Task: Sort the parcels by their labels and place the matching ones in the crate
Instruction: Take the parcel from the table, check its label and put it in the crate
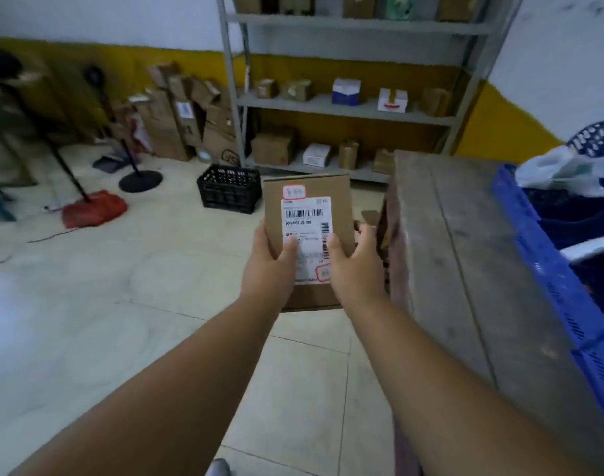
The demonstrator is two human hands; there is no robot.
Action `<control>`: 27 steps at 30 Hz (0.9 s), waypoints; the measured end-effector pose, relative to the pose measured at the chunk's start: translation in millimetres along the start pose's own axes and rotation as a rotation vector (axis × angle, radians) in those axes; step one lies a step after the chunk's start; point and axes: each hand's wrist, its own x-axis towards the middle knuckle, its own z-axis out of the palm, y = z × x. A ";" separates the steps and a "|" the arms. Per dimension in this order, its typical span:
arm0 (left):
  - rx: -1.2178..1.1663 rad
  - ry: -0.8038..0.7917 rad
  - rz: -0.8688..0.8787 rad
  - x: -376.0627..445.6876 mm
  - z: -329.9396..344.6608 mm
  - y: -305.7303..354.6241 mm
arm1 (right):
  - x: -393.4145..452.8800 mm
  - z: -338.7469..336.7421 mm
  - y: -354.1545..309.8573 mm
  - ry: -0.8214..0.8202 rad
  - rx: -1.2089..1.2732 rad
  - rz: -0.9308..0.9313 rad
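I hold a brown cardboard parcel [340, 197] up in front of me, above the floor. Its white shipping label [307, 214] with barcodes faces me, and small red-edged stickers sit at the label's top left and bottom right. My left hand [271, 266] grips the parcel's left edge, thumb on the label. My right hand [353, 266] grips the right edge, thumb on the label too. A black plastic crate [229, 188] stands on the floor beyond the parcel, to the left, and looks empty.
A grey wooden table [465, 255] stands at my right with a blue crate [547, 269] of bagged items on it. A metal shelf [345, 108] with boxes lines the far wall. Stacked cardboard boxes [180, 121], a stand base [140, 180] and a red cloth [94, 207] lie at left.
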 end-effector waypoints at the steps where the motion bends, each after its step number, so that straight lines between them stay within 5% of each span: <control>1: -0.005 0.057 0.022 14.7 -24.2 1.1 | 4.2 27.9 -16.0 -0.022 0.004 -0.043; 7: -0.029 0.308 0.116 110.1 -170.0 2.5 | 24.1 201.9 -105.1 -0.166 0.118 -0.246; 14: -0.045 0.344 0.107 234.6 -277.7 11.1 | 79.6 341.4 -178.3 -0.220 0.173 -0.255; 27: -0.032 0.147 0.100 509.3 -217.2 -0.8 | 326.2 460.7 -158.2 -0.047 0.092 -0.158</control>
